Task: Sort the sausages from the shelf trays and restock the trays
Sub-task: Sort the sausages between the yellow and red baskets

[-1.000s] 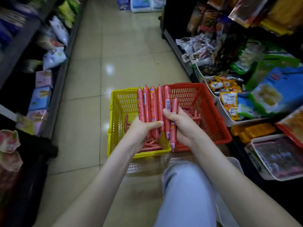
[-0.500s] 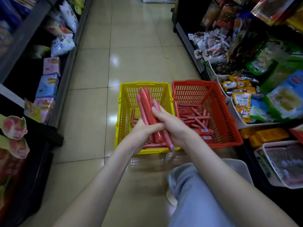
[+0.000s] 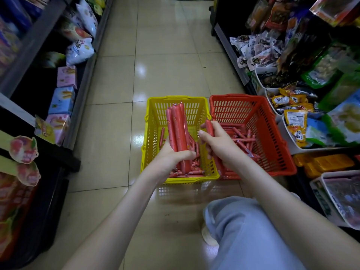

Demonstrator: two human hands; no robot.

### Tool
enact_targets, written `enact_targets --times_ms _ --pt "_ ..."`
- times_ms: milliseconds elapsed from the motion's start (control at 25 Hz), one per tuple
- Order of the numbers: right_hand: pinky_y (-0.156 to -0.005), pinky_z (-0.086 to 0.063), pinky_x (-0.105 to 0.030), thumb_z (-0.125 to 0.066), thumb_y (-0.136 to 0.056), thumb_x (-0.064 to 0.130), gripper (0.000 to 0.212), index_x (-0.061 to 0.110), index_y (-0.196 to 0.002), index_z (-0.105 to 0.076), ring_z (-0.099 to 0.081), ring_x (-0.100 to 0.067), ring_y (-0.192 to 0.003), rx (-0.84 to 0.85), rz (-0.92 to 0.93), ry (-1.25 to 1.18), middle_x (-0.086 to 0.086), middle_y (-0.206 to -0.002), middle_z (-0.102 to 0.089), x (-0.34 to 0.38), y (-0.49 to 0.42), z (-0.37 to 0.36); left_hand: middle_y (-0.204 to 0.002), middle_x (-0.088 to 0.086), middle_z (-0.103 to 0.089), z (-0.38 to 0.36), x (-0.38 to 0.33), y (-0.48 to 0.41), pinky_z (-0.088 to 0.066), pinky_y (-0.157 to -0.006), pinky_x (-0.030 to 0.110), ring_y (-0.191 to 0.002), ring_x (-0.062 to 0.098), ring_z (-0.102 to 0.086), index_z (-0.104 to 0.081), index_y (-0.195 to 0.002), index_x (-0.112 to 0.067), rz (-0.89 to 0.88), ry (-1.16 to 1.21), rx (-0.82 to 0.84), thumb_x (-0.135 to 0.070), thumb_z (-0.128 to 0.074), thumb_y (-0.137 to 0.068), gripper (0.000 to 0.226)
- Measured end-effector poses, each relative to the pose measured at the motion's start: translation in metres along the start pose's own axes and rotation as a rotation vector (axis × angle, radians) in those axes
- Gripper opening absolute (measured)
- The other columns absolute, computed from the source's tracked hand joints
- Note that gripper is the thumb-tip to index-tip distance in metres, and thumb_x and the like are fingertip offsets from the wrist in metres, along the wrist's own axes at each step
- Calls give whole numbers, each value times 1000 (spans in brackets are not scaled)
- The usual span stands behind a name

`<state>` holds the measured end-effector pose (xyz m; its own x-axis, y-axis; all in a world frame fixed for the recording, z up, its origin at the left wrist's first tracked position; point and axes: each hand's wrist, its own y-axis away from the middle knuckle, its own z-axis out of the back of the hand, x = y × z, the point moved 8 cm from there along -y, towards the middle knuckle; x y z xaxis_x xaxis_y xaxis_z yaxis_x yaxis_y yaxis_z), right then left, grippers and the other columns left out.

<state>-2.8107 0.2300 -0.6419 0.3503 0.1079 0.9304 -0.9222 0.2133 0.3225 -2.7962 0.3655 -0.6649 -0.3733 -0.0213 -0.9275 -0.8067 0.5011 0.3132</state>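
Floor: pale glossy tiles run up the aisle, and both baskets stand on them.
Left shelves: dark racks with snack bags and pastel boxes.
Right shelves: dark racks crowded with packets.
Knee: bent, in light blue jeans, low in the view and near the baskets.
Red basket: slotted plastic, touching the yellow one on its right side, with loose sausages lying across its bottom.
Yellow basket: slotted plastic, with more red sausages heaped in its near end.
White trays: on the low right shelf just beside the red basket, holding yellow and blue packets.
Left hand: over the yellow basket, its grip wrapped round the lower end of a bundle.
Right hand: over the seam where the baskets meet, its grip curled on a single sausage.
Bundle of sausages: several long red sticks held together, tilted upward and away above the yellow basket.
Single sausage: its tip juts out past the right fingers, apart from the bundle.
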Motion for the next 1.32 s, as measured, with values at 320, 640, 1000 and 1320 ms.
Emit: enact_targets --times_ms 320,640,1000,1320 --pt "-95 -36 -28 -50 -91 1 54 12 -143 -38 -45 -25 -118 334 334 881 -10 -124 -46 -16 -42 -37 -106 13 -62 62 27 -12 -54 -76 32 -87 18 -63 -40 -125 -13 12 -152 -279 -13 -74 -52 81" --pt "-103 -44 -39 -52 -95 35 47 14 -137 -47 -56 -17 -115 265 1 163 -3 -133 -55 -32 -37 -44 -81 8 -63 44 30 -12 -50 -58 26 -66 15 -62 -51 -117 4 64 27 -66 -14 -73 -47 76" --pt "-65 -53 -32 -51 -96 8 16 6 -110 -58 -64 -9 -67 323 -142 -311 -2 -84 -68 -33 -7 -36 -92 13 -64 -7 17 -7 -51 -69 35 -86 29 -63 -59 -110 -11 104 37 149 -2 -58 -63 48" --pt "-56 -56 -35 -50 -97 14 17 8 -113 -50 -58 -18 -64 149 -155 -509 -8 -77 -51 -35 -12 -11 -71 6 -61 19 19 -2 -51 -51 26 -58 16 -61 -60 -91 -9 103 93 -52 -4 -63 -58 33"
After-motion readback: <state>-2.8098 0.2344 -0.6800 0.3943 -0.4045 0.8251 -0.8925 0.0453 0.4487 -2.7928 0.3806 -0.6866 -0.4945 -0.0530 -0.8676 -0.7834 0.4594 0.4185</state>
